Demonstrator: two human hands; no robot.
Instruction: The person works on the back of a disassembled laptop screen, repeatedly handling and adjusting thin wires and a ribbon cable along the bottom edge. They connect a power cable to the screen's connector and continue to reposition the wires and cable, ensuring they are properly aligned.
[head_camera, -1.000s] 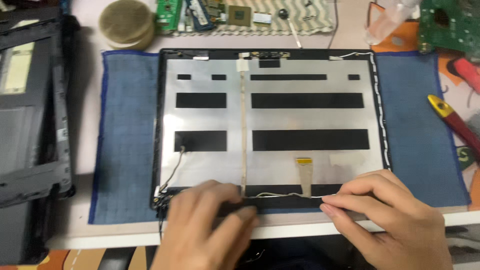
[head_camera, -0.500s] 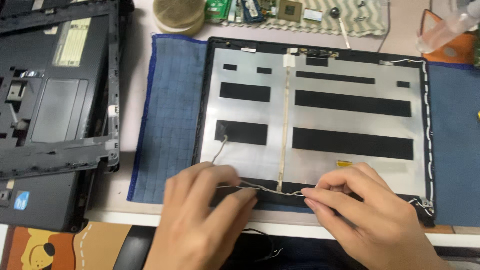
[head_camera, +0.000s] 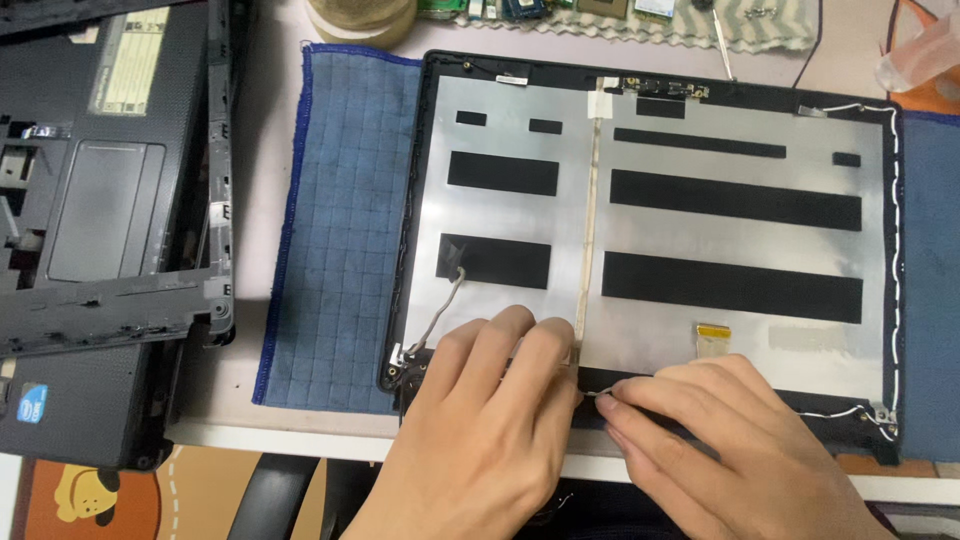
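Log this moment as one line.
left hand: pressing lid panel bottom edge | right hand: fingers pinching thin wire | panel: flat on blue cloth | laptop base: left

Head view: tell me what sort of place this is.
Likely an electronics repair bench. A laptop lid shell lies open on a blue mat, a stripped laptop base sits beside it, and loose circuit boards lie along the back.

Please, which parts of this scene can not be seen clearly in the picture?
- Head view: the left hand covers the lower edge of the laptop lid, hiding what lies under it.
- The right hand pinches a thin wire; its grip point is too small to judge.
- The circuit boards are cut off by the top edge.
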